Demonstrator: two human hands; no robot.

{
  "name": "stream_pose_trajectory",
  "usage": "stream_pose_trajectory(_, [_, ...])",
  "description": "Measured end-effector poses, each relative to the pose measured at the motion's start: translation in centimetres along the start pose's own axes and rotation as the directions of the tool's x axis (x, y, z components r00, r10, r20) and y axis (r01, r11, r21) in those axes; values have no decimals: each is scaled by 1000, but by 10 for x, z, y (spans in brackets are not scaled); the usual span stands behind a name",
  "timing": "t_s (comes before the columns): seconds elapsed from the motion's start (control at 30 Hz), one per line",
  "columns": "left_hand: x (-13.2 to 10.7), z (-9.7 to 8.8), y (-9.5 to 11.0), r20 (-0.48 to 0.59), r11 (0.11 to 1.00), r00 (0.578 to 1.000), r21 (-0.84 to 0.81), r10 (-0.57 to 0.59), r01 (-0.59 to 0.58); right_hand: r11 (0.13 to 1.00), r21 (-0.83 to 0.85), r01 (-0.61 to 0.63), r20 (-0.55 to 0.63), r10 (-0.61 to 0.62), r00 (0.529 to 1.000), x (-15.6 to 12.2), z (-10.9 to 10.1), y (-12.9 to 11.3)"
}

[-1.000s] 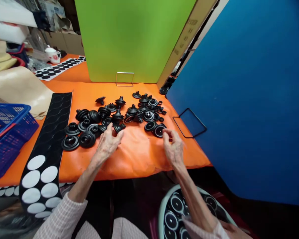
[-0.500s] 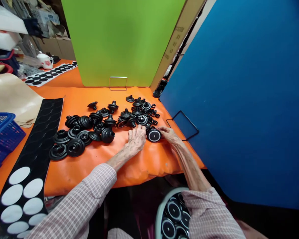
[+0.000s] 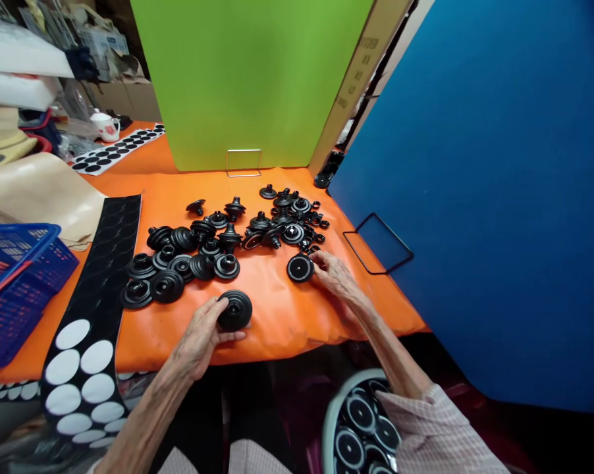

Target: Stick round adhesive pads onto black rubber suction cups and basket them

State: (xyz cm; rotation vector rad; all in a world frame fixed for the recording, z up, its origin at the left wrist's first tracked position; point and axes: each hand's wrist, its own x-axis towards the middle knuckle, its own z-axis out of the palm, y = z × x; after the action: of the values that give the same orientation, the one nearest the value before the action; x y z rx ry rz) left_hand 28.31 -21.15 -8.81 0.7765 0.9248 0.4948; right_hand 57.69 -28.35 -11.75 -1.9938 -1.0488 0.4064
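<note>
Near the table's front edge, my left hand grips a round black ridged disc by its edge, thumb and fingers on either side. To the right, my right hand pinches another black disc, which shows a pale ring around its face. Beyond my hands lies a loose pile of similar black stepped discs, several with short stems upward. Small black rings are scattered at the pile's right side.
An orange-covered table bears everything. A green panel stands behind, a blue panel at right. Left are a blue basket and a black strip with white circles. Below sits a pale tub of discs.
My left hand has moved left and toward me and now holds a ridged disc. My right hand still holds its disc at nearly the same spot. The view has shifted slightly.
</note>
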Motion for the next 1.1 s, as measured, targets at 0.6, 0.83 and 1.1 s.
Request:
stream_pose_trajectory(0.6, [-24, -29, -15, 16, 993, 998, -103, 57, -55, 967, -139, 215, 125, -199, 972, -109, 61, -48])
stream_pose_trajectory(0.83, [-29, -21, -20, 7, 991, 992, -21, 130, -130, 952, -63, 299, 37, -297, 954, -137, 72, -86])
stream_pose_trajectory(1.1, [-28, -20, -27, 34, 965, 970, 98, 241, -243, 937, 27, 348, -97, -344, 934, -164, 98, -118])
